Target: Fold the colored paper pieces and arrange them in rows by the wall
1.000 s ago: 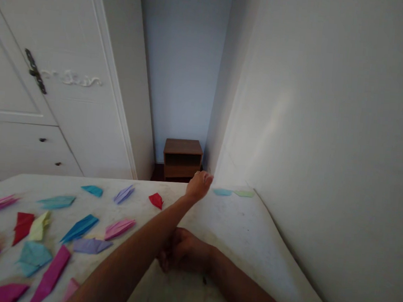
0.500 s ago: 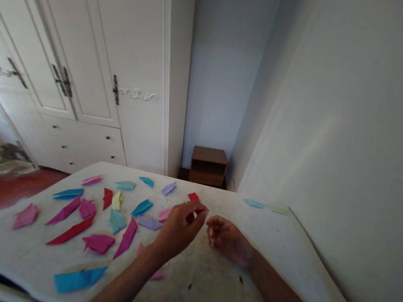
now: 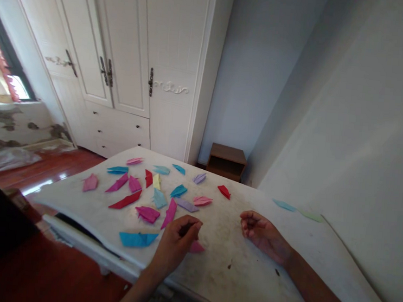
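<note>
My left hand (image 3: 180,237) is closed in a pinch, thumb and forefinger meeting in a ring above the table's front part. Whatever the fingertips hold, if anything, is too small to make out. A pink folded paper (image 3: 197,247) shows just beside and partly behind this hand. Close to its knuckles lies a magenta folded paper strip (image 3: 169,214). My right hand (image 3: 263,234) rests farther right with its fingers curled inward; their inside is partly hidden. The red folded paper (image 3: 224,191) lies beyond it on the white table (image 3: 222,283).
Several coloured folded papers spread over the table's left half, including a blue one (image 3: 137,239). Light blue (image 3: 284,205) and pale green papers (image 3: 310,216) lie by the right wall. Behind stand a white wardrobe (image 3: 169,120) and a brown nightstand (image 3: 228,154).
My hands have moved apart, the left one coming nearer the table's front edge. The view has turned left, and the red and pink papers once behind my left hand show fully.
</note>
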Demonstrator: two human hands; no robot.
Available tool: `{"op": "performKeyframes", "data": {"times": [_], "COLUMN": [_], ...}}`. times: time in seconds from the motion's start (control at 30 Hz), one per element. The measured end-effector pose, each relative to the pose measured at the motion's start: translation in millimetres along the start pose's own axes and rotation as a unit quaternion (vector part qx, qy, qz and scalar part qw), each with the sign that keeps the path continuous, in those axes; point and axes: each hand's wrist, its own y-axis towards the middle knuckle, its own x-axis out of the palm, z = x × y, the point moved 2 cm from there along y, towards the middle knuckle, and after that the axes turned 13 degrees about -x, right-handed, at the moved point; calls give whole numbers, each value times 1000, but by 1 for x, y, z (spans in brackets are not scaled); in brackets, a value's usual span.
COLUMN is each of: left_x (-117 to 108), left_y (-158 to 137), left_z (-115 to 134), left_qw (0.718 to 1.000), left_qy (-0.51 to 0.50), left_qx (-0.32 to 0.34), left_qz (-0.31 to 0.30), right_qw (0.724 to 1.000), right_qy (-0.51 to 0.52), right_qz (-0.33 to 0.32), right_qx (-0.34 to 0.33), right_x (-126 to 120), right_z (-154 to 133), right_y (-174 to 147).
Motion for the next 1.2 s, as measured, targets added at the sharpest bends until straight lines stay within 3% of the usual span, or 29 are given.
{"op": "performKeyframes", "data": {"times": [0.17, 0.3, 0.4, 0.47, 0.53, 0.6, 0.7, 0.73, 0.8, 0.97, 1.2], "left_x": [-1, -1, -2, -3, -5, -7, -9, -10, -10, -8, -9], "left_y": [-6, -19, -24, -23, -22, -21, -22, -22, -23, -24, -24], "left_z": [-1, 0, 0, -1, -3, -4, -4, -4, -3, -2, 0], "left_qw": [999, 992, 987, 986, 984, 982, 979, 979, 979, 980, 981], "left_qy": [-43, -23, 28, 40, 26, 1, -34, -41, -45, -38, -29], "left_qx": [-9, -25, -22, -27, -43, -54, -58, -56, -55, -63, -62], "left_qz": [-20, -120, -157, -160, -168, -180, -192, -193, -191, -185, -183], "right_qw": [997, 994, 989, 973, 928, 837, 698, 669, 639, 613, 637], "right_qy": [-64, -85, -140, -229, -358, -516, -684, -713, -744, -771, -752], "right_qz": [36, 66, 41, -8, -80, -135, -179, -182, -179, -161, -125], "right_qx": [-15, -14, -16, -31, -63, -120, -115, -103, -79, -62, -112], "right_x": [1, 16, 41, 63, 87, 110, 137, 142, 148, 143, 115], "right_z": [-1, 0, 5, 11, 17, 20, 22, 22, 22, 18, -10], "right_y": [0, 9, 24, 38, 53, 65, 80, 83, 88, 86, 65]}}
